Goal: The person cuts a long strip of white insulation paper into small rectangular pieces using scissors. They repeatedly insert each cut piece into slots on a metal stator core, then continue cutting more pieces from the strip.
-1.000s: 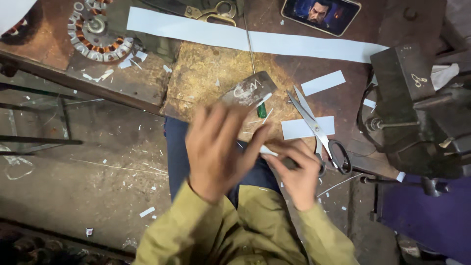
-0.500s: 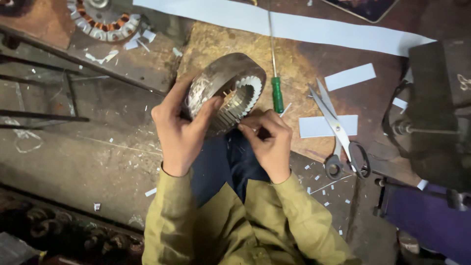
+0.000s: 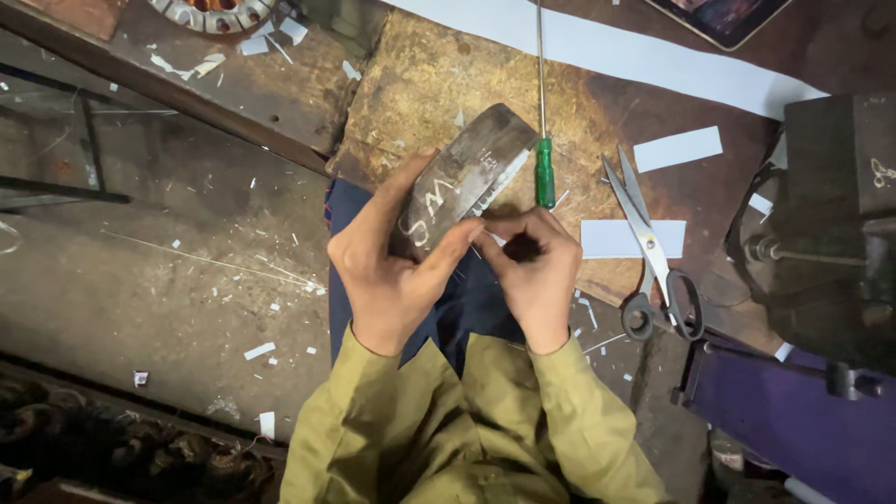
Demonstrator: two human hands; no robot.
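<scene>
My left hand (image 3: 392,261) grips a round grey metal stator core (image 3: 471,173), tilted on edge so its outer band faces me, over a wooden block (image 3: 439,84). My right hand (image 3: 532,266) is pinched at the core's lower rim, fingertips touching it and the left thumb; what it pinches is too small to tell. Both sleeves are olive green. A green-handled screwdriver (image 3: 544,173) lies just right of the core.
Scissors (image 3: 653,252) lie open to the right beside cut white paper strips (image 3: 633,238). A long white paper sheet (image 3: 653,65) crosses the bench top. A dark bench vise (image 3: 831,224) stands at right. Another stator (image 3: 210,11) sits top left. Paper scraps litter the floor.
The core has been turned from showing its slotted inner face to showing its outer band. My right hand has stayed pinched at its lower rim, and the view has shifted closer.
</scene>
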